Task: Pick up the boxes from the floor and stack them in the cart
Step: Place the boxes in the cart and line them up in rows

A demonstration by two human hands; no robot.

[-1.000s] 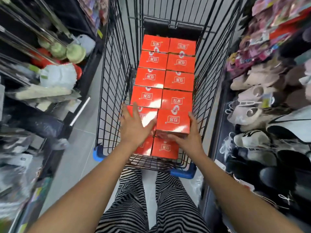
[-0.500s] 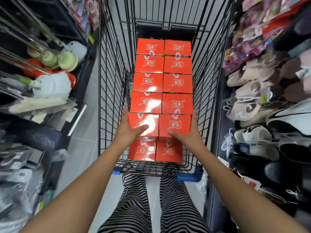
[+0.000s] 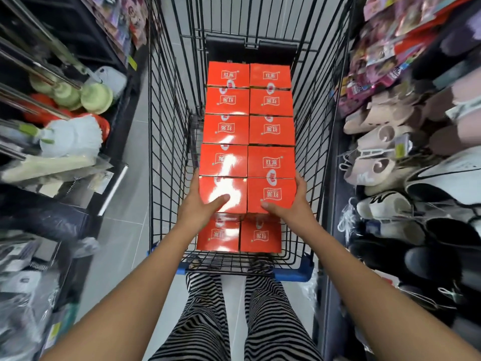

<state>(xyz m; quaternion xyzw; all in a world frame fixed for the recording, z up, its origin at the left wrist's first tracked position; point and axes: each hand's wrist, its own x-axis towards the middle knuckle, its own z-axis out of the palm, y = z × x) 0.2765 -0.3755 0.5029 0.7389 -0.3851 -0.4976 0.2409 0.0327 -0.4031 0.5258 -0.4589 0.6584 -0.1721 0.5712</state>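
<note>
A black wire cart [image 3: 169, 126] holds two columns of red boxes [image 3: 247, 113] stacked in layers. At the near end of the top layer lie two red boxes side by side. My left hand [image 3: 197, 207] grips the left box [image 3: 226, 188], thumb on its top and fingers down its left side. My right hand [image 3: 294, 207] grips the right box [image 3: 273, 194] in the same way from the right. Both boxes butt against the row ahead. Just below them, two lower-layer boxes [image 3: 218, 235] show at the cart's near end.
The cart fills a narrow aisle of grey floor tiles [image 3: 125, 204]. Mops and brushes [image 3: 73, 136] stick out from the left shelf. Slippers and shoes [image 3: 377, 162] crowd the right shelf. A blue bumper [image 3: 294, 274] edges the cart's near end, above my striped trouser legs.
My left hand went from lying flat on the left box to gripping its side. The two near boxes have moved together and now sit level against the row ahead.
</note>
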